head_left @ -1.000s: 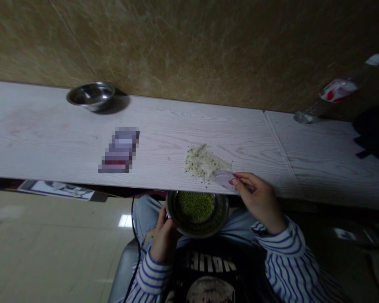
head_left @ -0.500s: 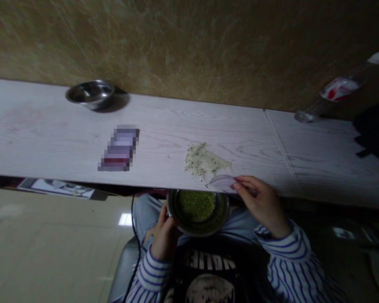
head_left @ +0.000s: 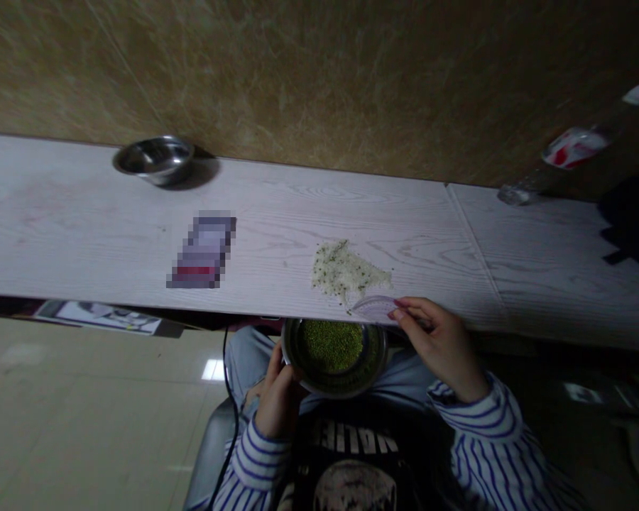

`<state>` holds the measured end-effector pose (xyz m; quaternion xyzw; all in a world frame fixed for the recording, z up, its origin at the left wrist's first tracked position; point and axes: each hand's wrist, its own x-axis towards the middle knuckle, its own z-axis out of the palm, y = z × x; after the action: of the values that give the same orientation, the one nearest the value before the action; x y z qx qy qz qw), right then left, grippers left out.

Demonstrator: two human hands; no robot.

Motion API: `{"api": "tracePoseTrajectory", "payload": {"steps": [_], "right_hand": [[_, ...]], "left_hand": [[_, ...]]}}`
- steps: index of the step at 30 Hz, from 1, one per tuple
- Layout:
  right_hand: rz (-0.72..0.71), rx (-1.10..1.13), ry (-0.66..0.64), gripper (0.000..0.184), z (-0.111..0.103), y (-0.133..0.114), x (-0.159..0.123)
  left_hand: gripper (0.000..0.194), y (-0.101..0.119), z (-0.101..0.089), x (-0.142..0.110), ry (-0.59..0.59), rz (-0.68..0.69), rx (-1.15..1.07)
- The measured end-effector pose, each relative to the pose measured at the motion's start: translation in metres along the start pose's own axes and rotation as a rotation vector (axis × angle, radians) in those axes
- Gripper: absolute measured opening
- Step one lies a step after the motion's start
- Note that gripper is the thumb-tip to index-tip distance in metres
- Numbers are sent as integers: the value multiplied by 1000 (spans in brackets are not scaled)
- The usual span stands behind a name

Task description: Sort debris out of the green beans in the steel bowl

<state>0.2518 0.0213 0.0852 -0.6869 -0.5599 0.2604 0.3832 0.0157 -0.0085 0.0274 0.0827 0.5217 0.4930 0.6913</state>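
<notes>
My left hand [head_left: 277, 399] grips the left rim of a metal bowl [head_left: 379, 365], which sits over my lap below the table's front edge. Green mung beans [head_left: 333, 346] cover the bowl's bottom. Between the thumb and fingers of my right hand [head_left: 441, 339] is a clear, purplish half-round protractor [head_left: 373, 306]. It lies low over the table edge, its curved side close to the near end of a pile of white rice [head_left: 346, 271]. Green beans are scattered through that pile.
A second metal bowl [head_left: 157, 162] stands by the wall at the back left. A pixelated flat object [head_left: 205, 248] lies left of the rice. On the right are a clear plastic bottle [head_left: 572, 149] and a dark object [head_left: 631, 223]. A black cable [head_left: 236, 411] hangs beside my left leg.
</notes>
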Motion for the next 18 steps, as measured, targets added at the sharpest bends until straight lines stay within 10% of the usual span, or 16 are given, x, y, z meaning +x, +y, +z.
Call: {"api": "tracePoseTrajectory", "payload": {"steps": [18], "right_hand": [[-29,30,-18,22,7,-2,0]], "left_hand": [[68,4,2,-3,-7,-7,16]]}}
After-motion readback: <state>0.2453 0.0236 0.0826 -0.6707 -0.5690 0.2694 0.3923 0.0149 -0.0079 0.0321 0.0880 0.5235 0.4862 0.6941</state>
